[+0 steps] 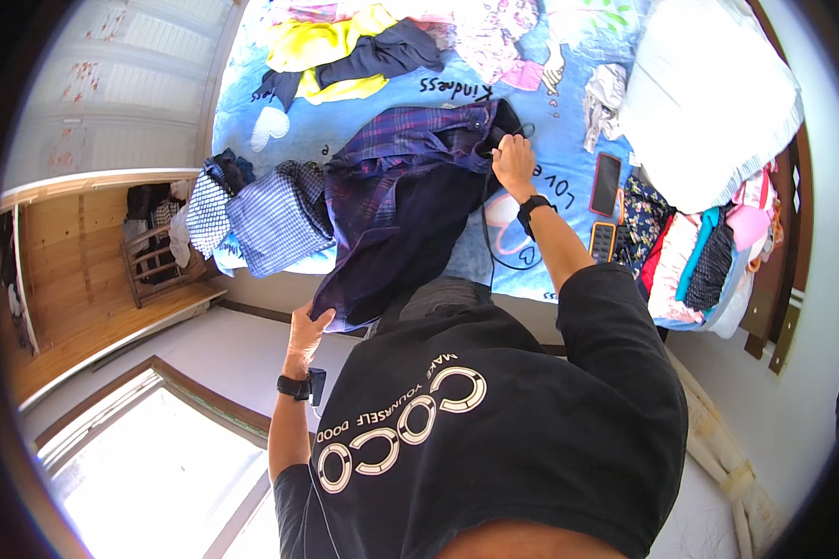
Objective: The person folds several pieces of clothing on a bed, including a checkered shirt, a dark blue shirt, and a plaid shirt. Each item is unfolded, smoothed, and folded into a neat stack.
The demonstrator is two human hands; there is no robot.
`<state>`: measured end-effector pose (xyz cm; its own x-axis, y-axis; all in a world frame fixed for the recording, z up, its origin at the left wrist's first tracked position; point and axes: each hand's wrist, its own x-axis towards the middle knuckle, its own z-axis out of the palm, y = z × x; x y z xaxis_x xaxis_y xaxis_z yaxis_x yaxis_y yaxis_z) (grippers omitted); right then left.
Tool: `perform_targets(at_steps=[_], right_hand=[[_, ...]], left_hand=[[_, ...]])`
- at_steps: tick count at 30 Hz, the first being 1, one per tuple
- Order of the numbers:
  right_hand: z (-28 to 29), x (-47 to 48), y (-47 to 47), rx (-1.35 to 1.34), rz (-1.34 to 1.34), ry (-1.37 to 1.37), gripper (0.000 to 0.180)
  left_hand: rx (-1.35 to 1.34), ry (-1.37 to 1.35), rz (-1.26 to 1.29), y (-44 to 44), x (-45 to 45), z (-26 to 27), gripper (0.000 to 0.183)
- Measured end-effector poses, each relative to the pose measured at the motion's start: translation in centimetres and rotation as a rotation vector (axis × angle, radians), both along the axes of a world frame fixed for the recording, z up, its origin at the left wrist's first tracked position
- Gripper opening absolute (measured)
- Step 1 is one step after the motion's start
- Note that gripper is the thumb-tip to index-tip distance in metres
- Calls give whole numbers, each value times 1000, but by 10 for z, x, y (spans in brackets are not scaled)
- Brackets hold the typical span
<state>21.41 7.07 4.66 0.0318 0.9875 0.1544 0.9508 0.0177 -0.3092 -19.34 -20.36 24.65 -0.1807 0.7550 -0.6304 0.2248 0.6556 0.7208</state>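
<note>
A dark plaid shirt [391,161] in navy and purple lies spread at the near edge of a blue printed blanket [405,87], partly draping over the edge. My left hand [311,327] pinches its lower left corner, beyond the bed's edge. At the shirt's upper right end, my right hand [514,164] is closed on the cloth by the collar or an end of it; which part is hidden under the fingers. A thin black cord [491,237] loops on the blanket below this hand. Both wrists wear black bands.
Left of the shirt lie checked garments [280,216]. Yellow and dark clothing [349,52] lies farther back. On the right are a phone [605,184], an orange-edged device [603,242], a white pillow [713,105] and a container of folded clothes [699,258]. A wooden cabinet [77,265] stands left.
</note>
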Motion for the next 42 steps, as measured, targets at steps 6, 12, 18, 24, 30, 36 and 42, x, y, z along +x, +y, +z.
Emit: perform_targets(at_steps=[6, 12, 18, 24, 30, 36, 42], right_hand=[[26, -23, -4, -22, 163, -43, 57], [3, -30, -2, -393, 242, 14, 41], [2, -21, 22, 69, 482, 122, 19], [38, 9, 78, -203, 85, 1128, 27], [131, 41, 103, -265, 118, 1320, 33], [317, 91, 83, -84, 276, 1853, 51], [284, 24, -14, -436, 633, 576, 23]], left_hand=[[40, -93, 153, 3, 12, -1, 65], [-227, -81, 85, 6, 27, -16, 48], [-265, 24, 181, 6, 34, -55, 42], [-185, 134, 150, 21, 13, -62, 37], [47, -76, 283, 46, -13, -35, 53], [18, -956, 392, 41, -35, -22, 46], [-208, -1039, 197, 6, -38, 39, 50]])
